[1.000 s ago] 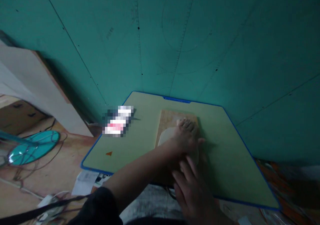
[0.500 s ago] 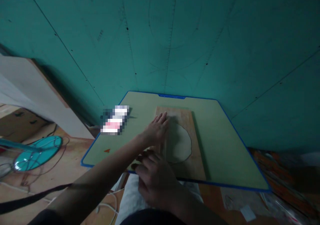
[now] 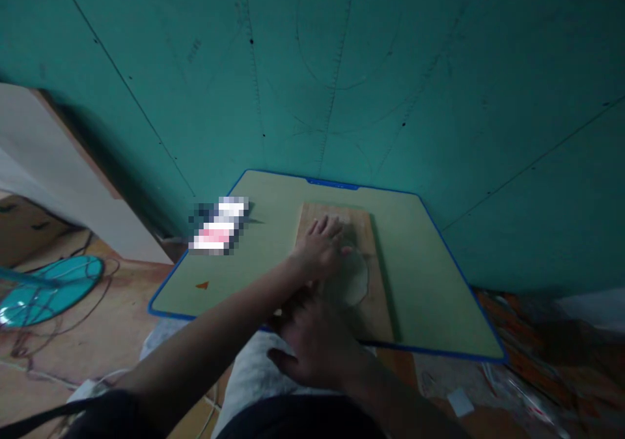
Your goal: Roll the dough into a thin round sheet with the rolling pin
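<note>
On a wooden board (image 3: 378, 309) lies a round, thin sheet of pale dough (image 3: 358, 281). My left hand (image 3: 322, 247) reaches over the dough's upper left part, palm down with fingers spread. Nearer to me, my right hand (image 3: 312, 344) is at the board's lower left, its thumb apart from the fingers. The left wrist and shadow partly hide the right fingertips. Whether anything lies under the two palms is too dark to make out.
The board rests on a pale folding table (image 3: 430, 283) with a blue rim, against a green wall (image 3: 390, 68). A blurred-out phone-like object (image 3: 219, 225) and a small orange scrap (image 3: 202, 285) are on its left side. Cables and a turquoise round base (image 3: 58, 289) are on the floor.
My left hand has moved right, from the dough's left edge to over the dough. My right hand has shifted slightly right, its thumb now stretched out. The view has tilted a little.
</note>
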Demonstrator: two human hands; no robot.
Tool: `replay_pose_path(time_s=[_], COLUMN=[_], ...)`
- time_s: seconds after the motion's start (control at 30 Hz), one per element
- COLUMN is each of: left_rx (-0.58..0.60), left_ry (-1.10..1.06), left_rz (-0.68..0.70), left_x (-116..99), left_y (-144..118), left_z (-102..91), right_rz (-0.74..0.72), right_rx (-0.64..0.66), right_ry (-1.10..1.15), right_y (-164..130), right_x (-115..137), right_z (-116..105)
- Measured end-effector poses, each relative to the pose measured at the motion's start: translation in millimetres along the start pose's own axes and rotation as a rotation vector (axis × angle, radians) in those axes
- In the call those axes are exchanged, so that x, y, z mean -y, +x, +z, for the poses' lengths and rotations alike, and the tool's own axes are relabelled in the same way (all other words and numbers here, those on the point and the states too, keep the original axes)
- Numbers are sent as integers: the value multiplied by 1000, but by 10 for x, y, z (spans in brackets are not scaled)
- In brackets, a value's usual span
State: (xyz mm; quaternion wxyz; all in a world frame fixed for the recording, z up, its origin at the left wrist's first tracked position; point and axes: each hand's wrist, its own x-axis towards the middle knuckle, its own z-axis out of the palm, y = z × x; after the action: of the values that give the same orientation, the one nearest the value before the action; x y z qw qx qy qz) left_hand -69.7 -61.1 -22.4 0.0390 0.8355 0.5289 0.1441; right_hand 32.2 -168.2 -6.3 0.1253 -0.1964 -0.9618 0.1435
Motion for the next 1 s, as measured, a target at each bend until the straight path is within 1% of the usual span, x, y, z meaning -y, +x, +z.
replay_pose_path(time_s=[0.07,0.13,0.2,0.23,0.27,0.33,0.4,0.43,0.5,0.53,0.57,0.63,0.67,0.7,0.77,0.83,0.87,0.93,1.0], left_rx=[68,117,126,120,111,101,94,86,62,45,23,-28,-45,-47,-1,49,54,4,-105], left_ry=[-43,-83,-97,-93,-81,-39,-4,4,-1,-5,0,24,38,45,14,-78,-143,-296,-465], left_rz=[-46,-92,-102,-95,-90,-88,-87,-80,-57,-45,-33,-35,-47,-65,-95,-100,-102,-144,-274], left_x=[307,540,664,677,655,514,285,159,-68,-158,-231,-330,-361,-384,-403,-372,-332,-197,-11], left_y=[-143,-271,-352,-366,-360,-298,-196,-146,-82,-80,-103,-215,-294,-377,-528,-636,-676,-742,-814], left_z=[-59,-107,-142,-152,-156,-142,-105,-85,-57,-52,-53,-67,-75,-84,-101,-126,-146,-200,-271], right_rz=[-44,-53,-58,-64,-71,-92,-100,-99,27,108,208,504,604,660,708,685,661,628,665], right_rx=[34,101,148,146,125,68,-19,-78,-277,-377,-475,-599,-651,-683,-697,-672,-658,-614,-516], right_ry=[0,-4,-5,-8,-16,-25,49,132,362,422,440,421,398,374,348,337,328,285,182], right_y=[289,512,643,667,659,541,285,114,-276,-474,-661,-968,-1076,-1149,-1180,-1076,-987,-776,-570], right_x=[86,148,179,182,176,144,82,34,-112,-212,-328,-580,-701,-809,-963,-1030,-1038,-1024,-994], right_z=[3,29,72,92,109,112,51,-9,-183,-287,-391,-562,-613,-637,-613,-541,-505,-461,-459])
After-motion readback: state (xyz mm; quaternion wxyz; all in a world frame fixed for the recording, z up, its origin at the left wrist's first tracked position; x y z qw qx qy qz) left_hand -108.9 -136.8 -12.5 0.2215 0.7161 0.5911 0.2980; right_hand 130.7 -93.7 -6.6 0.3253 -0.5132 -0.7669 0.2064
